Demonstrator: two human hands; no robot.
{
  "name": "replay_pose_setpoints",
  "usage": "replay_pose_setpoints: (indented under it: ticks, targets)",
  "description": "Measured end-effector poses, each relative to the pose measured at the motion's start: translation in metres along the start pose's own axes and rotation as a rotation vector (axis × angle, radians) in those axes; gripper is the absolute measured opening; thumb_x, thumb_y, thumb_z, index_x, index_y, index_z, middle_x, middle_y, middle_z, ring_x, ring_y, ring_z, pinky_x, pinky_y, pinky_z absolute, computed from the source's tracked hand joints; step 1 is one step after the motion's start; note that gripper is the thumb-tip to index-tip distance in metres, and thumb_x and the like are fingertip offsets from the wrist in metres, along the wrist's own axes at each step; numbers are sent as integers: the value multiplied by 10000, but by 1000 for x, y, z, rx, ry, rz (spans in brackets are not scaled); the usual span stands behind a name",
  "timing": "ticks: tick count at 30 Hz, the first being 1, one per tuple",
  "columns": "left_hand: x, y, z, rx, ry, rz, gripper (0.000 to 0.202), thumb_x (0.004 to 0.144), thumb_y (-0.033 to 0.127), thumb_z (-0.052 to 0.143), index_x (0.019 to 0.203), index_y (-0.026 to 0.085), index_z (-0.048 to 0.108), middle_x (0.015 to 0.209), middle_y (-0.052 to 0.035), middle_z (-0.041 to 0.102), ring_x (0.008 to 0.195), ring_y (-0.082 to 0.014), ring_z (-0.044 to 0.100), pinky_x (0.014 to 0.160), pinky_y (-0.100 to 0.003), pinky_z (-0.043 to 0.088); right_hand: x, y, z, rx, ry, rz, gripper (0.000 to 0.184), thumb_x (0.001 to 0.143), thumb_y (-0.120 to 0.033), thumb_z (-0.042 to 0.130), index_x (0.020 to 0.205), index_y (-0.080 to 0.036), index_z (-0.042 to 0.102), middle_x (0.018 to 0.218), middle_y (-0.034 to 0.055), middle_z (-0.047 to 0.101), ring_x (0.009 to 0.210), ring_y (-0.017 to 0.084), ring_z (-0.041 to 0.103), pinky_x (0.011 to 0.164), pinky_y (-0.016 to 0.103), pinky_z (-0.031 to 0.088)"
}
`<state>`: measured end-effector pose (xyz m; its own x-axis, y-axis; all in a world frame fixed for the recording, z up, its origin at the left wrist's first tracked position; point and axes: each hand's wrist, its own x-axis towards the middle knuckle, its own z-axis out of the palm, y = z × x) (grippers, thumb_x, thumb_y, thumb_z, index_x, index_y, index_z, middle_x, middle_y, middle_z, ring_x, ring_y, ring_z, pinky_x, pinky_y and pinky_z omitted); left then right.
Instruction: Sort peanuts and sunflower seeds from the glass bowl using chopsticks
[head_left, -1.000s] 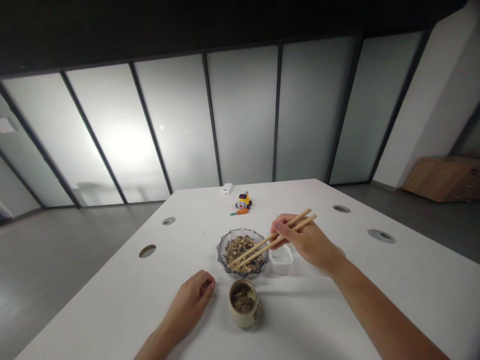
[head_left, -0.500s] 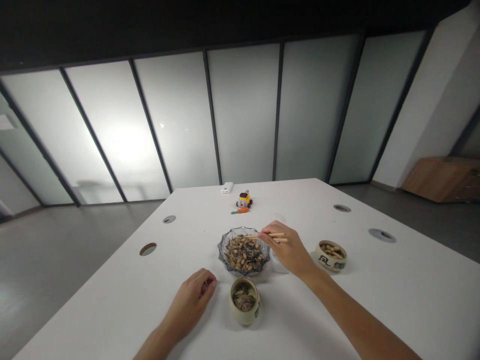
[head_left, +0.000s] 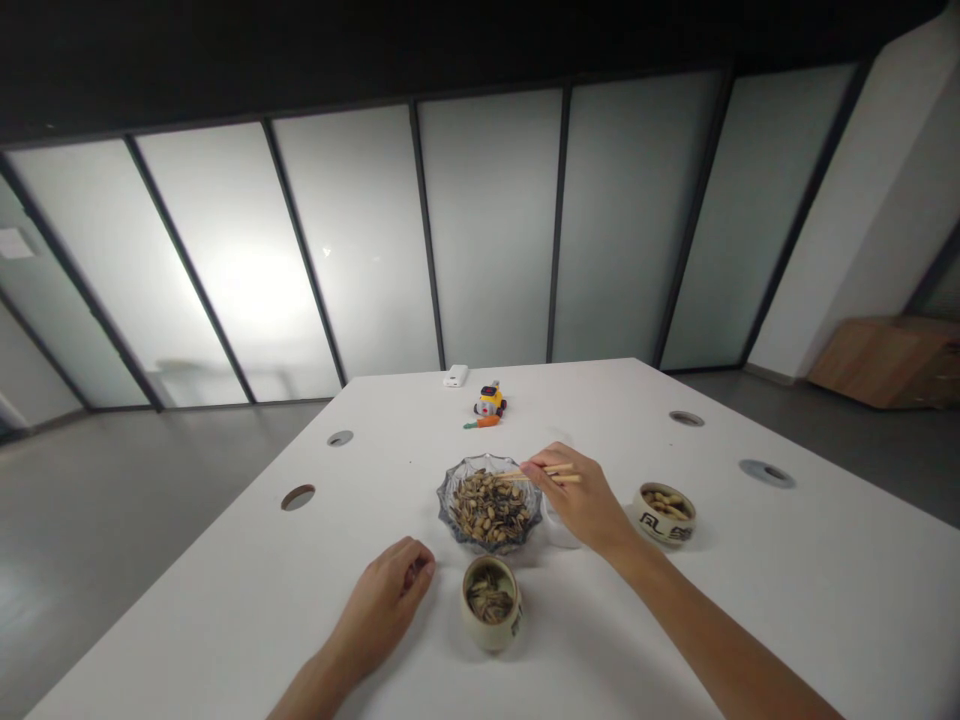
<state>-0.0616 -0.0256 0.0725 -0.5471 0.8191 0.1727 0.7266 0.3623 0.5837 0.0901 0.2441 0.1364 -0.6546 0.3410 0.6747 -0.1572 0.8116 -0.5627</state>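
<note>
My right hand (head_left: 581, 500) is closed around a pair of wooden chopsticks (head_left: 551, 473), held nearly level with their tips over the right rim of a glass bowl (head_left: 448, 493) full of mixed seeds and nuts. My left hand (head_left: 386, 595) rests on the white table (head_left: 225, 600) with its fingers curled, left of a small ceramic cup (head_left: 491, 605) holding striped seeds. A second ceramic cup (head_left: 665, 513) with nuts stands to the right of my right hand. A small white dish (head_left: 562, 535) is mostly hidden under my right hand.
A yellow toy (head_left: 490, 400) and a small orange carrot-like piece (head_left: 482, 422) lie farther back, with a white box (head_left: 454, 376) at the far edge. Round cable holes (head_left: 298, 496) dot the table. Frosted glass panels stand behind.
My right hand has swung the chopsticks from steeply dipped in the bowl to nearly level at its right rim, uncovering the cup of nuts. My left hand has stayed still.
</note>
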Motion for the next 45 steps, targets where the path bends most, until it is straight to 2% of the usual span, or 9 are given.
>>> replay_pose_setpoints:
  ticks: [8, 13, 16, 20, 25, 30, 37, 42, 45]
  targets:
    - [1, -2, 1, -10, -3, -7, 291, 1027, 390, 430, 937, 230, 657, 879, -56, 701, 758, -230, 604, 720, -313, 421, 9, -4, -15, 53, 24, 74, 429, 1048, -529, 568, 839, -218, 776, 821, 71, 744, 768, 240, 740, 730, 366, 626]
    - [1, 1, -1, -7, -5, -11, 297, 1026, 392, 434, 935, 226, 663, 879, -58, 704, 766, -231, 613, 713, -309, 424, 19, -15, -34, 466, 23, 360, 521, 843, -713, 763, 831, -193, 775, 842, 65, 761, 767, 244, 777, 749, 390, 712]
    - [0, 3, -2, -11, 1, -5, 291, 1023, 388, 448, 931, 225, 671, 883, -60, 710, 768, -234, 618, 716, -310, 430, 25, -25, -53, 641, -12, 482, 522, 735, -690, 875, 776, -181, 767, 795, 58, 763, 789, 249, 778, 791, 415, 720]
    - [0, 2, -1, -35, 12, 0, 269, 1015, 369, 470, 916, 225, 674, 861, -55, 714, 753, -234, 625, 705, -306, 432, 26, -40, -77, 702, -62, 520, 494, 724, -650, 902, 735, -179, 752, 806, 72, 756, 832, 272, 776, 734, 398, 724]
    - [0, -1, 2, -16, 9, 4, 272, 1024, 360, 454, 921, 226, 667, 873, -54, 711, 759, -229, 619, 711, -302, 428, 21, -50, -79, 661, -251, 545, 469, 767, -628, 873, 730, -176, 754, 765, 64, 741, 765, 253, 780, 676, 356, 711]
    - [1, -2, 3, -6, 6, 5, 282, 1027, 372, 447, 930, 226, 668, 876, -56, 709, 758, -228, 614, 714, -302, 427, 19, -57, -69, 557, -397, 504, 477, 820, -657, 797, 753, -186, 760, 780, 63, 769, 721, 232, 784, 663, 347, 701]
    - [1, -1, 1, -2, 12, 2, 287, 1029, 380, 453, 931, 226, 674, 877, -56, 715, 763, -231, 624, 709, -301, 434, 22, -59, -59, 420, -122, 305, 423, 916, -621, 720, 820, -210, 753, 821, 57, 750, 747, 241, 786, 669, 340, 681]
    - [1, -2, 2, -10, 13, -1, 277, 1025, 381, 461, 938, 228, 676, 882, -56, 720, 772, -232, 635, 722, -304, 443, 17, -43, -37, 74, -18, 68, 387, 1036, -496, 593, 801, -233, 753, 842, 61, 743, 773, 233, 716, 744, 358, 601]
    - [1, -2, 2, -23, 20, -2, 278, 1020, 379, 471, 934, 226, 687, 873, -58, 722, 763, -232, 634, 712, -302, 443, 13, -32, -21, 28, 39, 2, 355, 1053, -465, 586, 827, -237, 739, 833, 56, 741, 789, 237, 707, 775, 355, 565]
